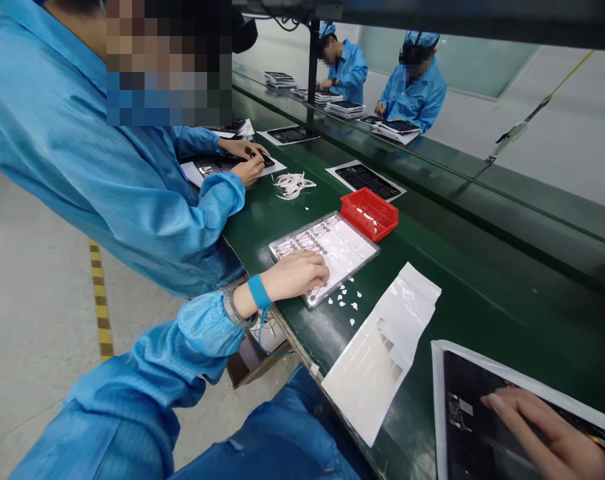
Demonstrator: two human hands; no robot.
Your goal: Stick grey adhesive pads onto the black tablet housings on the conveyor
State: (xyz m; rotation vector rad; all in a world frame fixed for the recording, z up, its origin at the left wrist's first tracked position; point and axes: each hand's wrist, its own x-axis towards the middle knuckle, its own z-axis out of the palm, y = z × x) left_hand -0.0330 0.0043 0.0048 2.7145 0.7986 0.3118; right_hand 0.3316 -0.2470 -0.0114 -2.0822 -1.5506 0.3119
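Observation:
My left hand [302, 273], with a blue wrist strap [259, 291], reaches over a clear shallow tray [342, 283]. Its fingers are curled down and pressed together at the tray's near side; whatever they pinch is hidden. Rows of small round parts with thin wires [307, 239] lie on the tray's white sheet. At the lower right, my right hand [552, 427] hovers over or rests on an opened black device casing [477, 440], fingers stretched out and nothing visible in them. A small circuit board [460, 410] shows beside its fingertips.
Past the tray stands a red bin [370, 213]. White tabs [352, 305] are scattered beside the tray, near a white sheet [382, 360]. A co-worker in blue [117, 173] works close on the left, by white strips [292, 185]. Another casing [366, 181] lies farther back.

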